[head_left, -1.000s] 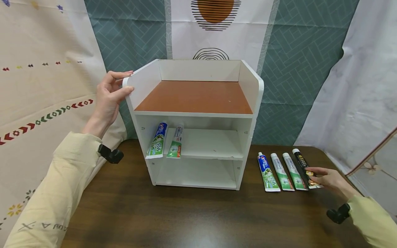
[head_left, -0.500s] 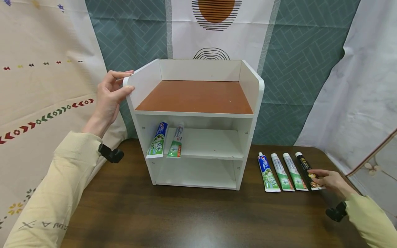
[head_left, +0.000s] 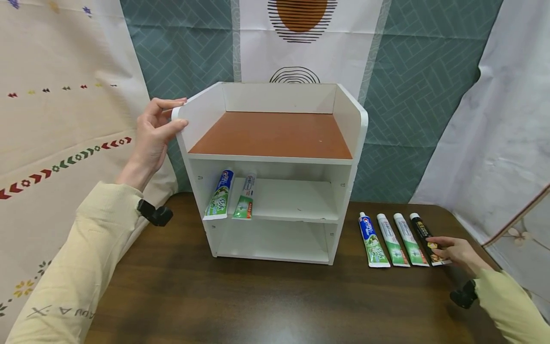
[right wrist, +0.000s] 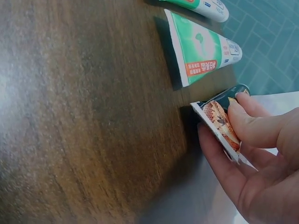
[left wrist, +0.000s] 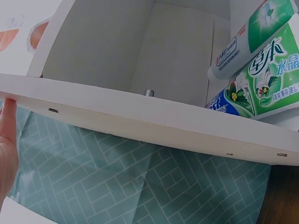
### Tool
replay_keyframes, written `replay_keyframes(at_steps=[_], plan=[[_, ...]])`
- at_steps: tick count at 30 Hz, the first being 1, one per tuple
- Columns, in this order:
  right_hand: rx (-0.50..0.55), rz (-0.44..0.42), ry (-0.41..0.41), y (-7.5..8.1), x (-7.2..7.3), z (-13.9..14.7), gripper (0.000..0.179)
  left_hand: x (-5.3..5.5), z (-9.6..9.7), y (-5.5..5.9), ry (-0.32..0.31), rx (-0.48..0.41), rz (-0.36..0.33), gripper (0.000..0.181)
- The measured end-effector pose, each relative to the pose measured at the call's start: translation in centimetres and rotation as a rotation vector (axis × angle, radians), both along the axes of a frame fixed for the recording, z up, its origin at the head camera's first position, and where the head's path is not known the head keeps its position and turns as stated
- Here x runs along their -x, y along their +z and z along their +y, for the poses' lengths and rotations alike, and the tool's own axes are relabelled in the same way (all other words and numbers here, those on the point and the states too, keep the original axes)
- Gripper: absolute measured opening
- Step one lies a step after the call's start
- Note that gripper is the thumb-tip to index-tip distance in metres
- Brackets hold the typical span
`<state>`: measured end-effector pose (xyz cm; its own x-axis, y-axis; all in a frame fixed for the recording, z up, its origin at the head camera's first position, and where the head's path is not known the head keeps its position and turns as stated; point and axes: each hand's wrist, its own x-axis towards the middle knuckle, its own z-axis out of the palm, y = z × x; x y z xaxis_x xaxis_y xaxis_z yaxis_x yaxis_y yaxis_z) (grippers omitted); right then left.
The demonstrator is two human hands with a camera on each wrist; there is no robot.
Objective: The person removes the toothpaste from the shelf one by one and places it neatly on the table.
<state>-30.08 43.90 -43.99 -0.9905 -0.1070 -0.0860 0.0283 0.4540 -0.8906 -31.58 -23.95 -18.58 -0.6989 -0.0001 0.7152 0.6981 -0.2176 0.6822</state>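
A white shelf unit (head_left: 275,159) with a brown top board stands on the table. My left hand (head_left: 154,136) grips the front upper corner of its left side panel, thumb in front; in the left wrist view one finger (left wrist: 7,123) shows at that panel. On the middle shelf lean a blue-green toothpaste tube (head_left: 220,196) and a white-green toothpaste tube (head_left: 245,197). To the right, my right hand (head_left: 457,252) pinches the lower end of a black toothpaste tube (right wrist: 219,119), thumb on top and fingers beneath. That tube lies at the right end of a row.
Left of the black tube lie two white-green tubes (head_left: 393,240) (head_left: 410,240) and a blue-green tube (head_left: 373,241). The dark wooden table (head_left: 240,301) extends in front of the unit. Patterned cloths (head_left: 412,105) hang behind and at both sides.
The black tube has shifted slightly right and toward me, apart from its neighbour, with my right hand on it. My left hand keeps its grip on the shelf unit.
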Motion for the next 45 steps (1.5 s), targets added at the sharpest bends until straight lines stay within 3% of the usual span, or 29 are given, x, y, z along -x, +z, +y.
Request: replay_keyframes(at_steps=[4, 11, 18, 28, 34, 41, 45], plan=[[-0.057, 0.031, 0.005, 0.0, 0.1, -0.2, 0.041, 0.0, -0.1, 0.0, 0.001, -0.006, 0.003, 0.027], [-0.129, 0.075, -0.015, -0.5, 0.1, -0.2, 0.043, -0.1, -0.1, -0.1, 0.011, 0.006, -0.003, 0.027], [-0.284, 0.168, -0.034, -0.4, 0.0, -0.1, 0.044, -0.1, -0.1, -0.1, 0.001, -0.006, 0.003, 0.028], [-0.248, 0.148, -0.048, -0.6, -0.2, 0.1, 0.046, -0.1, -0.1, -0.1, 0.007, 0.007, 0.003, 0.027], [-0.266, 0.214, -0.045, -0.7, -0.6, 0.1, 0.04, 0.0, 0.1, -0.2, 0.006, 0.014, 0.007, 0.026], [-0.476, 0.299, -0.089, 0.7, -0.8, -1.3, 0.037, -0.1, 0.0, -0.2, -0.004, 0.027, 0.01, 0.027], [-0.47, 0.315, -0.086, 1.7, -0.4, -2.7, 0.039, -0.1, 0.0, -0.1, -0.014, 0.014, 0.013, 0.028]])
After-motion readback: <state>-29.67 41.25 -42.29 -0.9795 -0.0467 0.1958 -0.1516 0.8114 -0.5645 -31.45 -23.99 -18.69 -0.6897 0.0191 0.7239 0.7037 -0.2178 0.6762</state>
